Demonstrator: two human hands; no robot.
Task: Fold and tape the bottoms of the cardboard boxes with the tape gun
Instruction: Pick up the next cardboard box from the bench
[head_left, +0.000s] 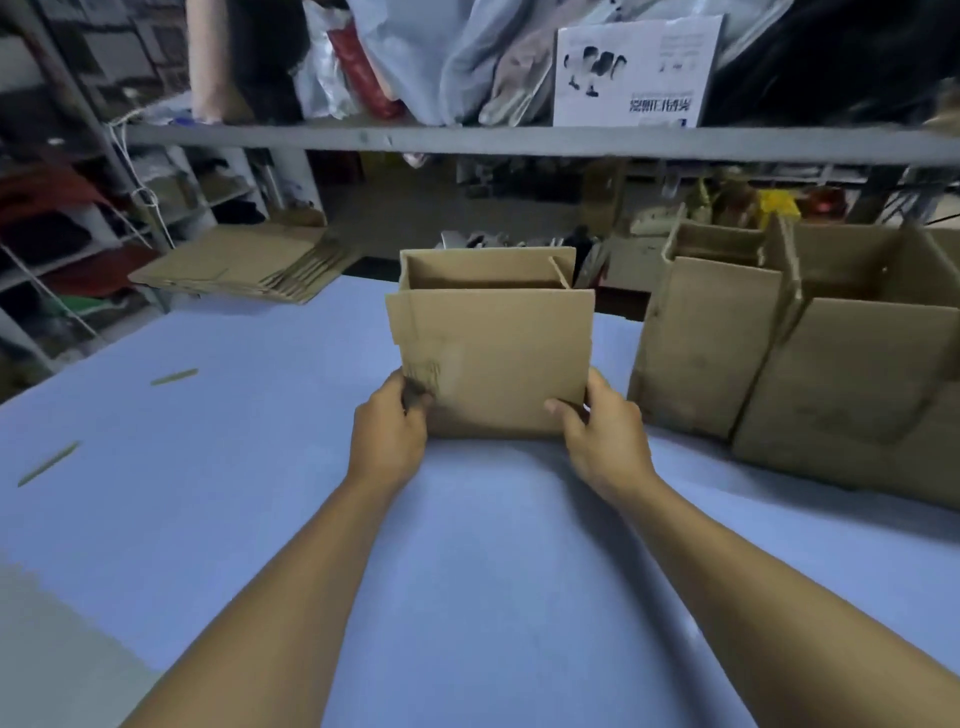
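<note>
1. The landmark is the small brown cardboard box (493, 358) that stands upright in the middle of the pale blue bench (249, 467), with its open top turned up and its flaps raised.
2. Far to the left of this box, two thin greenish strips (174, 376) lie flat on the bench surface, well apart from each other.
3. To the left of the box and behind it, a stack of flat, unfolded brown cardboard sheets (244, 267) lies at the far edge of the bench.
4. The left hand (389, 431) grips the lower left corner of the box; the thumb is on the near face and the fingers go around the left side.
5. The box is a little blurred at this corner, so I cannot tell the details there.
6. The right hand (602, 441) is closed on the lower right corner of the box, with the thumb pressing the near face and the fingers hidden behind the edge.
7. To the right of the box, two bigger brown cardboard boxes (831, 364) stand open on the bench, touching each other side by side, apart from the small box.
8. Above and behind the box, a grey metal shelf (467, 140) carries bags and a white printed carton (634, 73).
</note>
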